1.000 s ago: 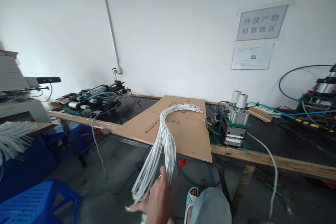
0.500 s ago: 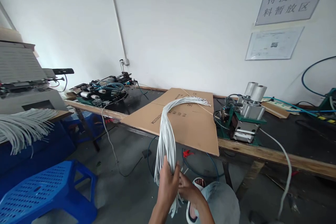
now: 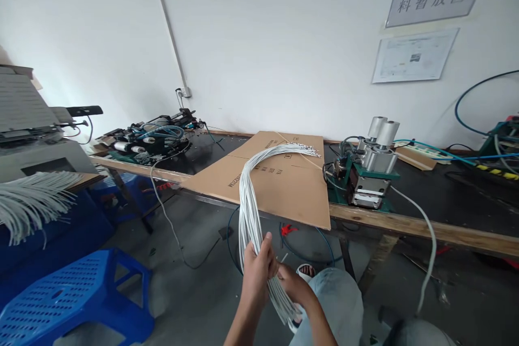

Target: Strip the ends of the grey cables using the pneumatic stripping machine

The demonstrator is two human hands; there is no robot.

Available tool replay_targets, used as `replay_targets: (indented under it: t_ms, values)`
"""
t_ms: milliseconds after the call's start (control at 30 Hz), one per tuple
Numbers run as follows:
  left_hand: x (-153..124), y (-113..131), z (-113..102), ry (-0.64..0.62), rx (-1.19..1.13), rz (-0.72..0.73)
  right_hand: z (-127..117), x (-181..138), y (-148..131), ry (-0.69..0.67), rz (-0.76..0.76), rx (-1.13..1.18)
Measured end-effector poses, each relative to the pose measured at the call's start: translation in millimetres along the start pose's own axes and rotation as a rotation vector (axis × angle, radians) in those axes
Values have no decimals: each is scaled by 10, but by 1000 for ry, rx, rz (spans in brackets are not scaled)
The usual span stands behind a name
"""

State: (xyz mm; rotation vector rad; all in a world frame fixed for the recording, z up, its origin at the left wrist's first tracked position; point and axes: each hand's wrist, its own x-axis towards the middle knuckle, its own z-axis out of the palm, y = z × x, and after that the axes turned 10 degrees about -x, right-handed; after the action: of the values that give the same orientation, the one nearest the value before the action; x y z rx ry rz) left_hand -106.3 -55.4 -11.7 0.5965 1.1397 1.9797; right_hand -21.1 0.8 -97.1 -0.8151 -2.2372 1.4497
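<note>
The white wires (image 3: 248, 194) are arching onto cardboard (image 3: 292, 200) toward one o'clock; your left hand (image 3: 258, 267) is clasping them, seemingly bunching strands. Your right hand (image 3: 292, 284) is sitting alongside at four, its grip too hidden to tell. The cardboard's probably shielding them from the bench (image 3: 438, 194); a blue stool (image 3: 73, 275) is standing at eight.

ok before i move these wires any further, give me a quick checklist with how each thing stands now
1. Left hand closed around the white wire bundle: ok.
2. Right hand gripping firmly: cannot tell; it is at the bundle, but its fingers are partly hidden.
3. Far ends supported: ok, they lie on the cardboard sheet.
4. Far ends apart from the twin-cylinder machine: ok, a gap shows.
5. Cardboard within the table edge: not ok, its front overhangs.
6. Near ends level: cannot tell, too small.
</note>
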Motion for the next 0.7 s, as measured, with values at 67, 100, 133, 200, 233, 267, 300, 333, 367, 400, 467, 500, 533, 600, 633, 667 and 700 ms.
replay_targets:
  t_ms: [67, 100, 133, 200, 233, 267, 300, 333, 367, 400, 467, 500, 533, 600, 633, 667, 700]
  values:
    - [8, -8, 32, 7, -26, 3, -107, -25, -86, 45, 30, -161]
    - [12, -14, 41, 12, -34, 7, -167, -43, -132, 79, 58, -237]
    - [15, -21, 48, 15, -39, 11, -228, -67, -181, 116, 89, -305]
    - [17, -32, 56, 14, -42, 14, -343, -145, -291, 185, 132, -406]
    - [15, -36, 60, 11, -39, 14, -392, -203, -349, 206, 131, -435]
    - [12, -39, 65, 8, -34, 16, -432, -271, -406, 217, 115, -449]
    - [7, -40, 73, 6, -26, 20, -461, -346, -462, 216, 86, -451]
    - [1, -39, 82, 6, -14, 28, -479, -422, -512, 202, 52, -445]
    - [-5, -34, 93, 8, 3, 40, -484, -494, -555, 175, 17, -435]
    - [-13, -24, 104, 10, 27, 51, -477, -554, -591, 146, -8, -424]
    - [-29, 11, 124, 13, 102, 73, -432, -625, -638, 109, -8, -402]
    - [-39, 37, 130, 10, 150, 83, -398, -635, -651, 119, 2, -391]
    - [-51, 66, 130, -2, 200, 93, -361, -629, -658, 148, 10, -376]
    - [-83, 132, 107, -45, 298, 117, -293, -590, -655, 225, 14, -336]
    - [-103, 166, 78, -60, 344, 142, -269, -566, -648, 261, 12, -316]
    - [-125, 198, 33, -61, 391, 180, -255, -543, -640, 293, 15, -301]
    - [-146, 227, -28, -41, 437, 230, -253, -524, -633, 314, 26, -287]
